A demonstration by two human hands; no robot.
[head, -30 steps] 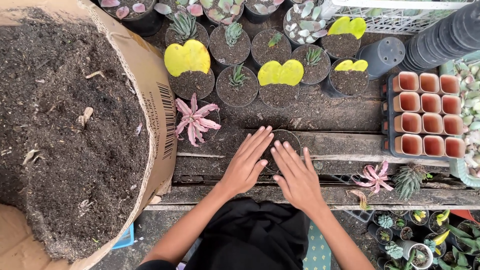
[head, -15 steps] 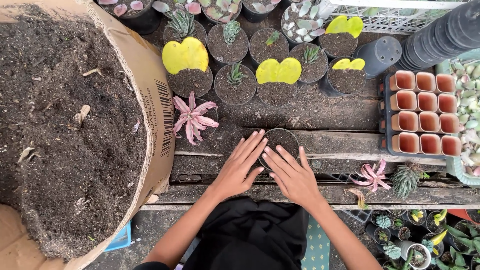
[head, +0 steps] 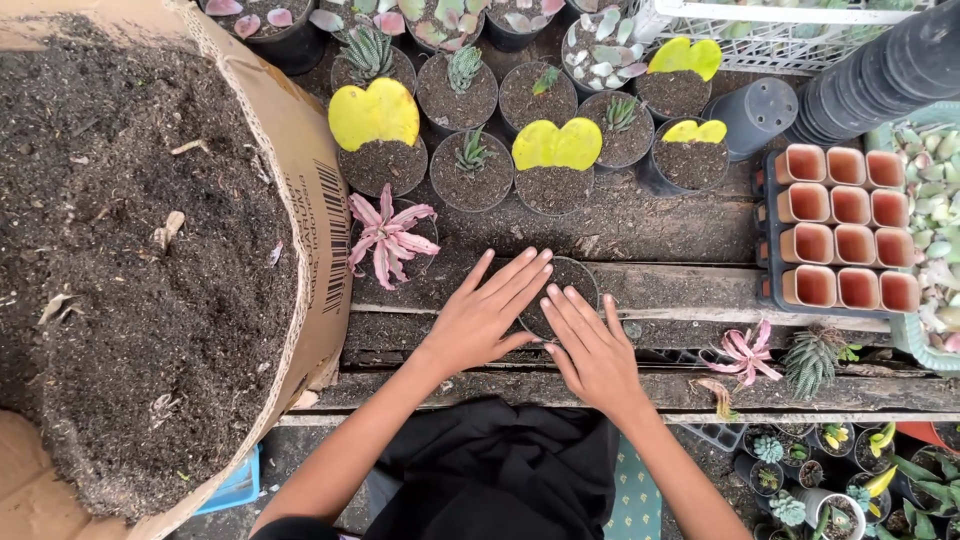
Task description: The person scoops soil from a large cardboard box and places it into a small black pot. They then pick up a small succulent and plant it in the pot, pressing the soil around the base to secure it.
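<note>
The small black pot (head: 565, 290) of soil sits on the wooden bench right under my fingertips, and in the last second little has changed: both my hands have stayed cupped around it, only drawing in a touch, so the soil is still being settled rather than the pot lifted. My left hand (head: 482, 318) lies flat with fingers straight and close together, their tips resting on the pot's far-left rim. My right hand (head: 592, 345) has its fingers slightly spread, tips on the soil at the near edge; neither hand pinches anything. Just beyond my left fingertips stands the pink star-shaped plant (head: 388, 238). Further out past both hands are pots with yellow heart-shaped leaves (head: 374, 115). To the right of my right fingers sits the tray of terracotta-coloured square pots (head: 845, 225), and far to the left the big cardboard box of potting soil (head: 140, 260).
</note>
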